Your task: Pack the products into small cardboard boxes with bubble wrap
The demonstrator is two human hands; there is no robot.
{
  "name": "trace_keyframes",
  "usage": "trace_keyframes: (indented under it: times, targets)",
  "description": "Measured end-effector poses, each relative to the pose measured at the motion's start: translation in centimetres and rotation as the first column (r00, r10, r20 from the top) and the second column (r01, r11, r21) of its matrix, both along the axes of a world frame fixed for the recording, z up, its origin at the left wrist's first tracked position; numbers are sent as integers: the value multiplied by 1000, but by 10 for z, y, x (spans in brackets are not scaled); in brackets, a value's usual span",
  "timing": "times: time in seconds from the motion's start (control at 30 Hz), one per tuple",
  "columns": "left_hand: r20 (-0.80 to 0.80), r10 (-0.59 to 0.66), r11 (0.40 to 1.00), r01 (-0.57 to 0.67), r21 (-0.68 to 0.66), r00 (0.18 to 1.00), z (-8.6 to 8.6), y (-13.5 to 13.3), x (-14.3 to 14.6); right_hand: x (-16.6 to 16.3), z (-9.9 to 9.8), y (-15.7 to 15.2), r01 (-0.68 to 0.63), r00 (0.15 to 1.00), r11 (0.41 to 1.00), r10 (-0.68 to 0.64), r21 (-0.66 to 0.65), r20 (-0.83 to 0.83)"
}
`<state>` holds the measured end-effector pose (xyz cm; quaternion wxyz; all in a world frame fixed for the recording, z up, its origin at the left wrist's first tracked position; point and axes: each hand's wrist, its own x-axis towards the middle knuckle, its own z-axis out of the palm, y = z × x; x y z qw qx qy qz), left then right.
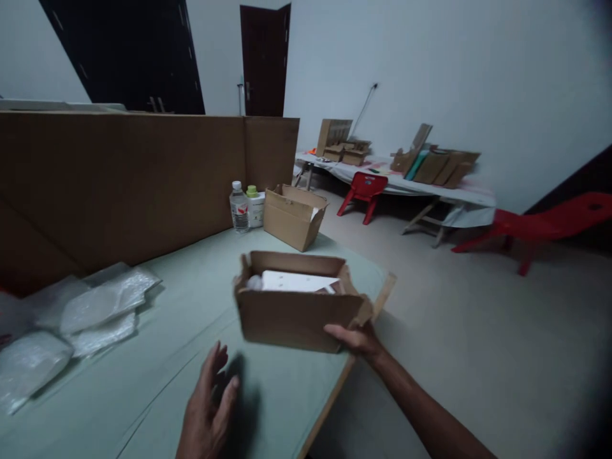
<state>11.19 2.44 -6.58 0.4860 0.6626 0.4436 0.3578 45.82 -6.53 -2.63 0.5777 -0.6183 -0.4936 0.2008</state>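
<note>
A brown cardboard box (291, 319) with its top open is near the table's right corner. Inside it lie a white flat piece (299, 281) and some other items I cannot make out. My right hand (356, 338) grips the box at its near right corner, thumb on the front wall and the other fingers hidden behind. My left hand (210, 398) hovers over the table in front of the box, thumb and fingers apart, touching nothing.
A second cardboard box (291, 220), a water bottle (239, 207) and a green-capped white bottle (255, 207) stand behind. Bubble-wrap bags (102, 306) lie left, before a tall cardboard panel (143, 172). Red chairs (367, 188) and another table (392, 182) are beyond.
</note>
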Motion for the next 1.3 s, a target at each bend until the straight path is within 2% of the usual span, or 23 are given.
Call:
trace_keyframes:
  times: [0.07,0.13,0.2,0.3,0.4,0.5,0.57,0.63,0.77,0.83,0.93,1.0,1.03,1.1,1.2,1.23,1.3]
  targets:
    - [-57,-103,993,106,48,993,-13,-3,15,47,3,-21,216,976,976,-216,19,6]
    - [-94,-130,980,142,136,987,-23,-10,21,91,6,-35,396,917,916,-398,66,28]
    - [-89,-106,966,124,227,990,-28,-16,23,126,8,-37,488,865,864,-497,121,61]
    - [-77,-69,953,88,290,995,-31,-23,22,159,8,-20,550,812,811,-575,197,100]
    - [-73,-42,935,65,350,996,-33,-27,22,170,9,9,573,790,788,-604,228,102]
    - [-42,-12,905,29,424,999,-39,-30,22,168,12,31,534,818,825,-560,185,132]
    - [-47,-2,893,23,448,999,-43,-31,22,163,13,34,512,822,845,-534,154,197]
    - [-59,-12,885,38,463,998,-47,-33,20,152,7,26,531,798,841,-538,106,273]
    - [-66,-53,871,78,485,996,-46,-42,11,106,-29,-6,599,742,800,-541,-29,397]
    - [-100,-94,868,131,479,990,-40,-52,5,75,-49,-17,570,731,822,-499,-14,466]
    - [-112,-150,873,185,452,982,-31,-67,-1,23,-66,-8,349,768,937,-288,4,572]
    - [-97,-186,870,210,446,978,-29,-74,-5,-20,-68,15,104,761,992,-35,-67,648]
    - [-95,-220,861,239,448,971,-29,-76,-8,-44,-66,30,-20,728,993,95,-118,679]
    - [-96,-284,841,296,453,954,-29,-81,-19,-98,-60,60,-247,622,945,323,-212,714]
    - [-127,-290,847,316,428,949,-21,-86,-56,-186,-49,98,-508,430,807,540,-301,723]
    - [-156,-225,871,270,411,962,-13,-87,-76,-215,-46,106,-567,369,757,586,-325,721]
    - [-253,25,914,80,398,967,10,-84,-126,-270,-41,117,-648,264,668,647,-366,715]
